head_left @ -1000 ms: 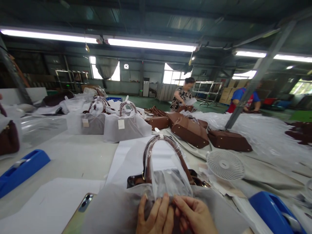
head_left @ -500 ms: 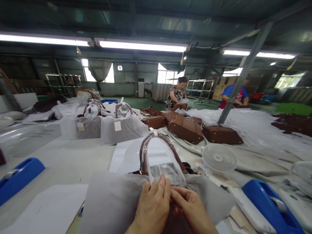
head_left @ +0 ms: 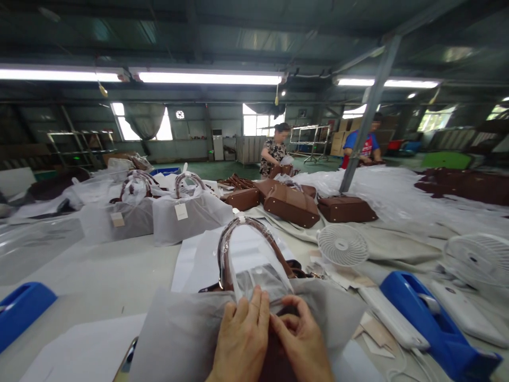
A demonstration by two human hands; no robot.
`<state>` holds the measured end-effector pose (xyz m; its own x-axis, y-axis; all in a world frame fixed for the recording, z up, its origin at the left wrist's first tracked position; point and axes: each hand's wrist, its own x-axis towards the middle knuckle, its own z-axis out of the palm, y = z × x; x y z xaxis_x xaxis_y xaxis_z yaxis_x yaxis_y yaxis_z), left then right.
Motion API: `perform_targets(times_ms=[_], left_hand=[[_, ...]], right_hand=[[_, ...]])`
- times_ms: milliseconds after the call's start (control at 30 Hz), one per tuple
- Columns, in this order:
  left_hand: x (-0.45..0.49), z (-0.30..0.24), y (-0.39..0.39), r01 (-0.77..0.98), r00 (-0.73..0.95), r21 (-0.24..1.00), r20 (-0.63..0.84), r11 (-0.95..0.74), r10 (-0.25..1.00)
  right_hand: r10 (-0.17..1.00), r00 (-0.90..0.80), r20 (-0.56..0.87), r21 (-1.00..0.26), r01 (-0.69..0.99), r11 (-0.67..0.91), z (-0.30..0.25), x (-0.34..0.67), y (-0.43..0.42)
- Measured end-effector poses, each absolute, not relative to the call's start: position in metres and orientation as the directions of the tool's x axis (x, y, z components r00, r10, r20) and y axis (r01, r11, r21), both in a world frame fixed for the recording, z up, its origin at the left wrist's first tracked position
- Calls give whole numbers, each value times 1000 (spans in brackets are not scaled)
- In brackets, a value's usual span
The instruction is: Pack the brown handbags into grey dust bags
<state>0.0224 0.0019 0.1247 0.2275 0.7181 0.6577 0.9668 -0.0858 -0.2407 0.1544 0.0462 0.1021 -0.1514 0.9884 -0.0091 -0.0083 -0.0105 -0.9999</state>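
Observation:
A brown handbag stands in front of me, its body draped in a translucent whitish wrapping sheet. Clear film covers its upright handles. My left hand lies with its fingers extended on the wrapping at the top middle of the bag; its thumb is hidden. Close beside it, my right hand has its thumb and fingers curled together at the wrapping's edge, the index finger raised a little. What the right fingers pinch is too small to make out.
Two wrapped handbags with tags stand at the back left. Unwrapped brown bags lie farther back. A white fan and a blue tape dispenser are on the right; another blue dispenser is on the left. Two co-workers stand beyond.
The right index finger has lifted away from the thumb, and the right hand has opened slightly. The left hand stays on the wrapping. My view has turned a little to the right.

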Motion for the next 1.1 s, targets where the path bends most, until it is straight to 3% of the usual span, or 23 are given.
perform_targets(times_ms=[133, 233, 567, 800, 900, 1000, 1100], left_hand=[[16, 126, 1, 966, 244, -227, 630, -126, 737], [13, 129, 2, 969, 242, -186, 616, -160, 749], [29, 137, 6, 996, 75, -8, 647, -92, 759], [27, 136, 5, 996, 72, -1, 643, -93, 762], [26, 137, 7, 995, 85, -9, 623, -101, 778], [24, 134, 8, 993, 109, -34, 622, -112, 776], [23, 129, 10, 993, 117, -57, 635, -105, 764]], right_hand=[[981, -104, 162, -950, 252, 183, 102, 154, 46], [956, -98, 277, -893, 341, 294, 96, 153, 46], [915, -140, 378, -823, 402, 401, 70, 170, 40], [882, -220, 417, -781, 410, 471, 45, 191, 26], [756, -272, 596, -638, 411, 651, 60, 204, 22], [488, -365, 793, -345, 391, 853, 96, 207, 31], [277, -467, 840, -55, 435, 899, 123, 197, 48]])
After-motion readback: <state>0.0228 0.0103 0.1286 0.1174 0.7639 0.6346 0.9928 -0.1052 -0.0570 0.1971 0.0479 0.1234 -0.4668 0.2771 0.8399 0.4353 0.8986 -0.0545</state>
